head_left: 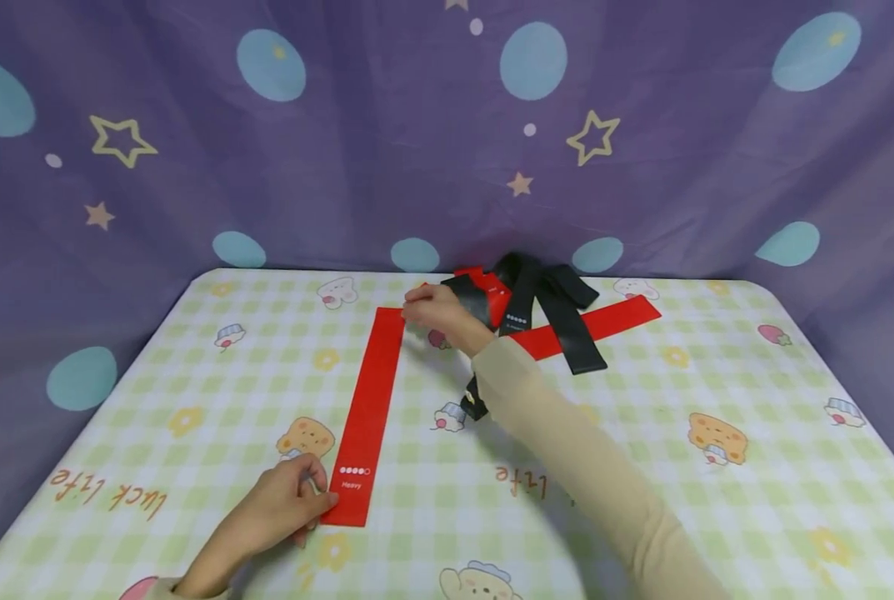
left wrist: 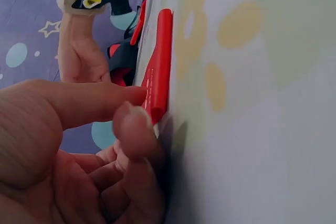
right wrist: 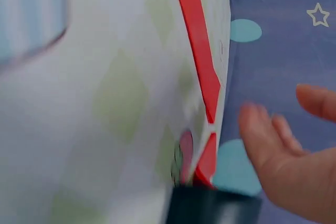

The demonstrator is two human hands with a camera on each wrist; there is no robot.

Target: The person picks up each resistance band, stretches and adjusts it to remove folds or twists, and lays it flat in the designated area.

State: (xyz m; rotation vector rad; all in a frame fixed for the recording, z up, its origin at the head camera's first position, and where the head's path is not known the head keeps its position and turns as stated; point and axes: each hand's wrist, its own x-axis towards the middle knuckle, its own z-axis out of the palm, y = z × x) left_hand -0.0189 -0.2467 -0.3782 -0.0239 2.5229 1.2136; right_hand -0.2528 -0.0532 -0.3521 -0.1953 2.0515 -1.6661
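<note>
A flat red resistance band (head_left: 369, 408), printed "Heavy" near its close end, lies lengthwise on the table. At that near end is my left hand (head_left: 277, 504); its thumb tip touches the band's left edge while the other fingers curve loosely beside it. The left wrist view shows the band's folded end (left wrist: 163, 77) right by those fingertips. My right hand (head_left: 442, 312) hovers by the far end. In the right wrist view its fingers (right wrist: 262, 135) are relaxed and apart from the red strip (right wrist: 197, 35), with nothing held.
Behind and right of my right hand, black bands (head_left: 566, 321) lie tangled with another red band (head_left: 626, 319). A checked cloth with printed cartoons covers the table (head_left: 754, 367). A purple patterned curtain (head_left: 387, 167) hangs along the back edge. A dark strap end (head_left: 474, 400) hangs from the right sleeve.
</note>
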